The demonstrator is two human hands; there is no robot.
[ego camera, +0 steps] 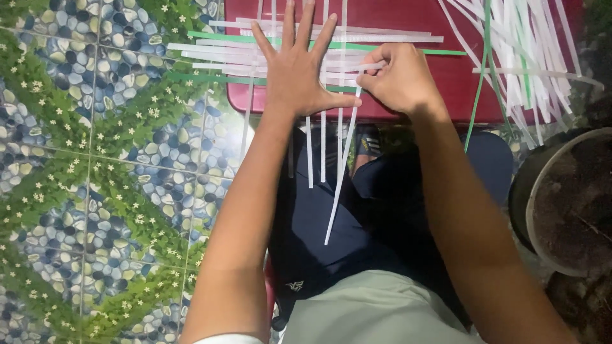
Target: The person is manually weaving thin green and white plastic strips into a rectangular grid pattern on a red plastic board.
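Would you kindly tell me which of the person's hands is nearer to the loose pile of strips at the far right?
Right. The right hand lies just left of the loose pile of strips; the left hand rests flat farther left.

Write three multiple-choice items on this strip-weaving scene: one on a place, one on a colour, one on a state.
1. Where does the pot stand?
A. right of the legs
B. on the red board
C. left, on the tiles

2. What colour is the board under the strips?
A. blue
B. red
C. yellow

3. How is the left hand?
A. clenched in a fist
B. lifted off the strips
C. flat, fingers spread

Key: 1 A, the pot sits at the right edge beside the legs. 2 B, red shows between the strips. 3 C, the palm presses the strips while the right hand pinches one.
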